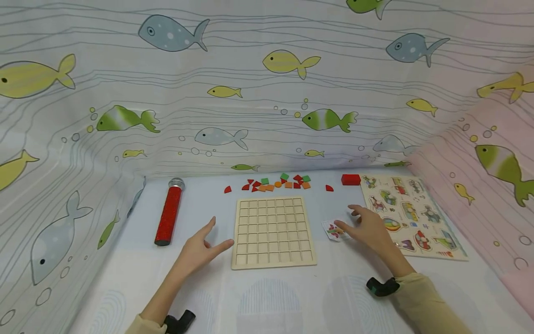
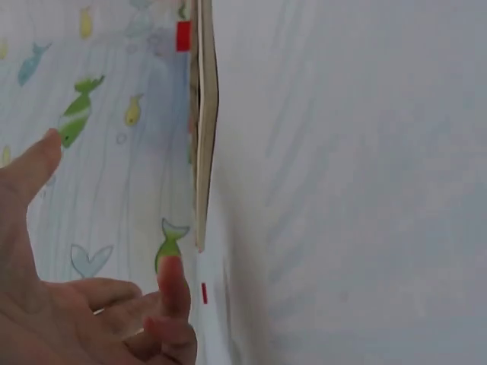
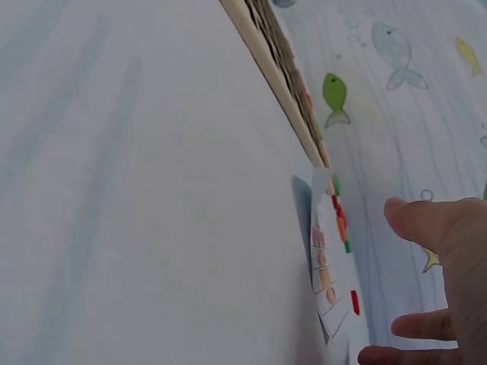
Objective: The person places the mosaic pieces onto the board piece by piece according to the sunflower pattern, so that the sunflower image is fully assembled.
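A square wooden grid board [image 1: 274,233] lies flat between the two hands. My left hand [image 1: 201,250] hovers at its left edge, thumb and fingers spread, holding nothing; in the left wrist view the fingers [image 2: 175,293] are apart from the board. My right hand [image 1: 369,227] is over a small printed card [image 1: 333,231] right of the board, its thumb near the card and its fingers loosely bent. In the right wrist view the card [image 3: 323,258] is slightly raised at an edge, and the right hand [image 3: 449,251] is apart from it.
Several small red, green and orange pieces [image 1: 278,184] lie behind the board. A red block [image 1: 351,179] sits at the back right, beside a wooden picture puzzle [image 1: 410,215]. A red tube with a silver cap [image 1: 168,213] lies at left. Fish-printed cloth [image 1: 250,106] hangs around the table.
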`<state>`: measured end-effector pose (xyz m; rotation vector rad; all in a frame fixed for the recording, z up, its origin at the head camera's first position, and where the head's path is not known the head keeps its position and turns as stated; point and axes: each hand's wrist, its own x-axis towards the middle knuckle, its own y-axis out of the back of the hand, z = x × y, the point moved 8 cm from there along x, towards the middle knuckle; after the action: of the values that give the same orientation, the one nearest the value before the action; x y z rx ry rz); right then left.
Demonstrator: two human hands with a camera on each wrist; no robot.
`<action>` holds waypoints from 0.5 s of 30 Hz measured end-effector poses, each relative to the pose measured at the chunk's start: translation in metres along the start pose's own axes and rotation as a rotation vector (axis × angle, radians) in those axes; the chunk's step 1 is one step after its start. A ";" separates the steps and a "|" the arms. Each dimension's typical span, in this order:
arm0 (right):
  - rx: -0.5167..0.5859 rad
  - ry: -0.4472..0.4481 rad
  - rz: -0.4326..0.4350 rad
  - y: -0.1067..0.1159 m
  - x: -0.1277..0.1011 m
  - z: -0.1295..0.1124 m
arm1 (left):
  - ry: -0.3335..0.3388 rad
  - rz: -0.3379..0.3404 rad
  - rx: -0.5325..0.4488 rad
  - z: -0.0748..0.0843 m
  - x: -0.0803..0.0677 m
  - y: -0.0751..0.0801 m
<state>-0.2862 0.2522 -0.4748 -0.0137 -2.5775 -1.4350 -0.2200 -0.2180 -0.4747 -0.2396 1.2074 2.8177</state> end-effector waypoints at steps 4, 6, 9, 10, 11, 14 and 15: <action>0.009 -0.014 0.002 -0.008 -0.004 0.002 | 0.007 -0.043 -0.022 0.003 -0.003 -0.013; 0.012 -0.016 0.009 -0.010 -0.007 0.002 | -0.006 -0.068 0.009 0.004 -0.005 -0.020; 0.015 -0.024 0.010 -0.014 -0.012 0.001 | -0.040 -0.113 0.066 0.003 -0.006 -0.032; 0.011 -0.030 0.008 -0.015 -0.014 0.000 | -0.058 -0.116 0.095 0.002 -0.006 -0.035; 0.010 -0.038 0.005 -0.017 -0.016 0.000 | -0.076 -0.117 0.115 0.002 -0.007 -0.037; 0.009 -0.058 -0.002 -0.021 -0.021 0.000 | -0.120 -0.105 0.150 0.003 -0.007 -0.041; 0.006 -0.062 -0.003 -0.022 -0.022 -0.001 | -0.128 -0.102 0.154 0.003 -0.007 -0.042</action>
<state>-0.2665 0.2422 -0.4965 -0.0547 -2.6323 -1.4502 -0.2082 -0.1869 -0.5021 -0.1062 1.3349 2.5946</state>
